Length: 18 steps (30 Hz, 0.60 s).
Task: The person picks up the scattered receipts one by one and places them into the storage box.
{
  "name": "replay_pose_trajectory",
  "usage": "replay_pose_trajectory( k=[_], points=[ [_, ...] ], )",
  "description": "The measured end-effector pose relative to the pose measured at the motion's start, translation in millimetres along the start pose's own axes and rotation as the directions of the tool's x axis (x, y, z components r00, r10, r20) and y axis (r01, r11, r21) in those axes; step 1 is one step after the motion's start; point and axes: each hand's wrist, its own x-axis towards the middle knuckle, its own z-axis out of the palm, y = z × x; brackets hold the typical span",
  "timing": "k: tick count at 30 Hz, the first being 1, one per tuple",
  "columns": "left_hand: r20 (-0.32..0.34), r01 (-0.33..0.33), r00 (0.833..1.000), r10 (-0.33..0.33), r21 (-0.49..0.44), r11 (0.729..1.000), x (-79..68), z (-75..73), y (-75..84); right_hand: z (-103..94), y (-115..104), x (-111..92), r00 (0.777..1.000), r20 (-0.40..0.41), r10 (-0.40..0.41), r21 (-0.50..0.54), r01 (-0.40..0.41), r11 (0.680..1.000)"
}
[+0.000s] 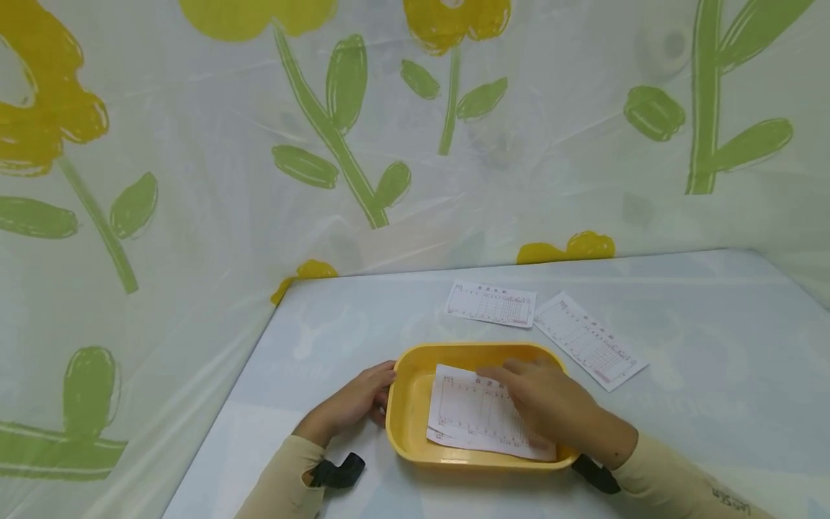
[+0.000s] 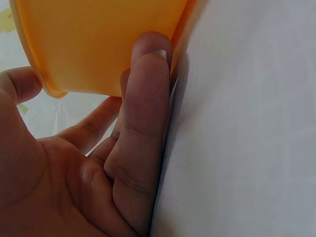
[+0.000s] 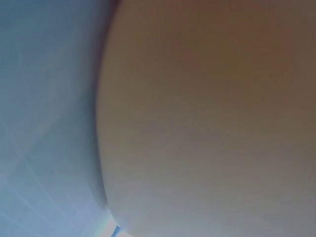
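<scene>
A yellow plastic tray [image 1: 415, 432] with rounded corners sits on the table. My left hand [image 1: 357, 400] grips its left end; in the left wrist view the thumb meets the rim and the other fingers lie against the outer wall [image 2: 94, 44], low by the table. Inside the tray lies a small pile of white printed paper forms [image 1: 463, 407], their lower edges fanned slightly. My right hand [image 1: 551, 400] arches over the right part of this pile, inside the tray. Its fingertips are partly hidden, and I cannot tell whether they pinch a form. Skin fills most of the right wrist view.
Two more printed forms lie on the pale table [image 1: 700, 432] behind the tray: one form [image 1: 491, 304] lies nearly straight, another form [image 1: 590, 340] slants to its right. Beyond the table's far edge hangs a white curtain [image 1: 551, 173] with yellow flowers.
</scene>
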Motion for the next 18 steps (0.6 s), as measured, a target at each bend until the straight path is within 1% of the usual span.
replay_pose_trajectory(
  k=[7,12,18],
  points=[
    [-0.003,-0.002,1.0,0.002,-0.009,1.0,-0.6,-0.5,-0.1,1.8,3.2,-1.2,0.999,-0.003,-0.042,-0.011,0.042,0.999],
    [0.008,0.01,1.0,-0.01,-0.023,1.0,0.4,0.7,-1.3,1.6,5.0,-2.6,0.997,0.005,-0.077,-0.011,0.077,0.997],
    [-0.006,0.012,1.0,-0.012,-0.033,0.999,0.4,1.1,-0.6,2.8,6.1,-3.3,0.997,0.018,-0.081,-0.042,0.082,0.996]
  ],
)
